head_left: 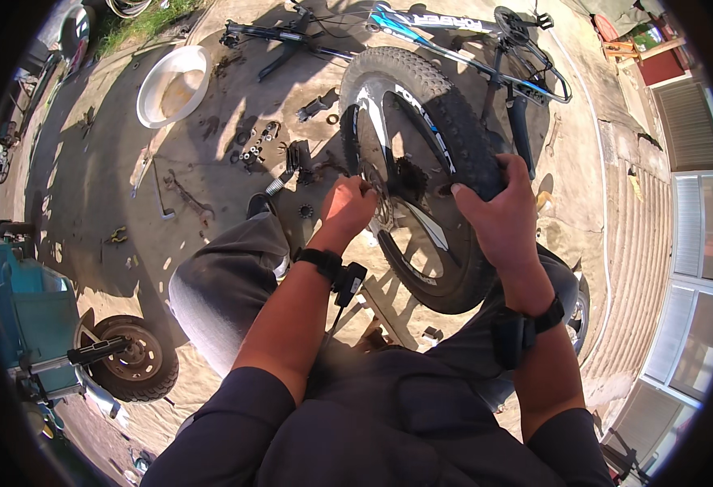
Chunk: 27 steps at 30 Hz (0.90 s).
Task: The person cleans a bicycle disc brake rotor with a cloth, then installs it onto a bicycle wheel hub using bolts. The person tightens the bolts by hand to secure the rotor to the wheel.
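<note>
A fat-tyred bicycle wheel (405,105) with broad black-and-white spokes stands tilted between my knees. My right hand (498,215) grips the tyre at its right side, thumb on the near face and fingers round the tread. My left hand (348,207) is closed at the hub, right beside the brake disc (382,199). Its fingertips are pinched together, and what they hold, if anything, is hidden. A dark sprocket (410,178) shows behind the spokes.
A blue-and-white bicycle frame (462,57) lies beyond the wheel, near a black fork (271,34). Small parts (259,146), a loose cog (305,211) and a wrench (190,199) are on the ground to the left. Further off are a white basin (174,85) and a teal vehicle (36,300).
</note>
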Each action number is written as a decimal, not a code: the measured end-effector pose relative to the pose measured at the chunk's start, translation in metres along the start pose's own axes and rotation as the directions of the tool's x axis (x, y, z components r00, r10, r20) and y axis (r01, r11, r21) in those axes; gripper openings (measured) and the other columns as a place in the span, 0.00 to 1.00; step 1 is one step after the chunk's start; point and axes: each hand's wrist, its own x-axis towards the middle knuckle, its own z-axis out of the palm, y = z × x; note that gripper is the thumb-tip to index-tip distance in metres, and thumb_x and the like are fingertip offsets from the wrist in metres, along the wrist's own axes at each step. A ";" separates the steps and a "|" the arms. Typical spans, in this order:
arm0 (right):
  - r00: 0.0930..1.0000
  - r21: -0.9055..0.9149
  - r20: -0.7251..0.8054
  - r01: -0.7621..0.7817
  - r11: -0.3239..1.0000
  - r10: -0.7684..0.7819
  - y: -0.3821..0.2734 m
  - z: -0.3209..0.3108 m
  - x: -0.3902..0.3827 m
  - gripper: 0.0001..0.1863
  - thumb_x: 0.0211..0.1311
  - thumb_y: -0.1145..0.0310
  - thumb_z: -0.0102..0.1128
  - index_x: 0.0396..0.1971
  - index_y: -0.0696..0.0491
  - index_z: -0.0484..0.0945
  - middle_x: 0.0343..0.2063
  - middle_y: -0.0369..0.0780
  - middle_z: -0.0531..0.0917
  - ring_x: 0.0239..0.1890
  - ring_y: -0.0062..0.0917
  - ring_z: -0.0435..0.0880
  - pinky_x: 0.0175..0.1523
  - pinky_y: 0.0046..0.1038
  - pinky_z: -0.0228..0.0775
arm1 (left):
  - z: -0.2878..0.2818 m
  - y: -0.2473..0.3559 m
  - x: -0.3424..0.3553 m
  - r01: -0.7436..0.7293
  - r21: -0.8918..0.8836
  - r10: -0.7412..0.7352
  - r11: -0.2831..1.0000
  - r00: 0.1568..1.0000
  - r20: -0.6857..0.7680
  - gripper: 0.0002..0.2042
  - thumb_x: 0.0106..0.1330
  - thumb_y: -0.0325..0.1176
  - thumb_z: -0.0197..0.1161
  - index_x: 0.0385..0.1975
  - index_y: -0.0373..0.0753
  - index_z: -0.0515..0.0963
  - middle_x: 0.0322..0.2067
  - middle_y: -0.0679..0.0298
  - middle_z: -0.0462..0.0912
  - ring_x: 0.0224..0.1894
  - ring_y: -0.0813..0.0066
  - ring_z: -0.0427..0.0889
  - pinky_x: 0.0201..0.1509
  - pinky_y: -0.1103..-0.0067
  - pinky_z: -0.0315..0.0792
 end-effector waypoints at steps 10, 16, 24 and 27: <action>1.000 -0.014 -0.008 0.018 1.000 -0.018 0.000 0.002 0.000 0.32 0.48 0.60 0.74 0.50 0.59 0.71 0.31 0.47 0.84 0.32 0.35 0.84 0.42 0.35 0.76 | 0.004 -0.005 0.004 -0.054 0.070 0.054 0.996 0.999 -0.002 0.13 0.64 0.41 0.63 0.37 0.36 0.85 0.40 0.49 0.85 0.44 0.48 0.83 0.50 0.61 0.77; 1.000 0.013 0.002 0.018 1.000 -0.018 -0.002 0.002 0.000 0.32 0.48 0.60 0.73 0.50 0.59 0.70 0.30 0.46 0.84 0.31 0.34 0.84 0.41 0.35 0.75 | 0.009 -0.014 0.004 -0.174 0.061 0.181 0.983 0.973 -0.140 0.12 0.62 0.37 0.66 0.36 0.35 0.85 0.35 0.49 0.86 0.38 0.50 0.85 0.45 0.63 0.77; 1.000 0.008 0.002 0.008 1.000 -0.008 0.000 0.002 0.000 0.32 0.48 0.60 0.74 0.50 0.59 0.71 0.31 0.46 0.84 0.31 0.33 0.83 0.41 0.34 0.75 | 0.002 -0.003 0.003 -0.017 0.029 0.017 0.999 1.000 -0.022 0.13 0.64 0.38 0.64 0.36 0.34 0.85 0.34 0.49 0.86 0.39 0.50 0.85 0.46 0.64 0.77; 0.999 0.008 -0.013 0.030 1.000 -0.030 0.000 0.003 0.000 0.31 0.48 0.60 0.74 0.49 0.59 0.71 0.31 0.46 0.83 0.31 0.33 0.83 0.41 0.34 0.75 | 0.003 -0.004 0.004 -0.044 0.055 0.045 0.998 0.999 -0.022 0.13 0.65 0.38 0.64 0.36 0.33 0.85 0.33 0.48 0.86 0.39 0.51 0.86 0.46 0.64 0.77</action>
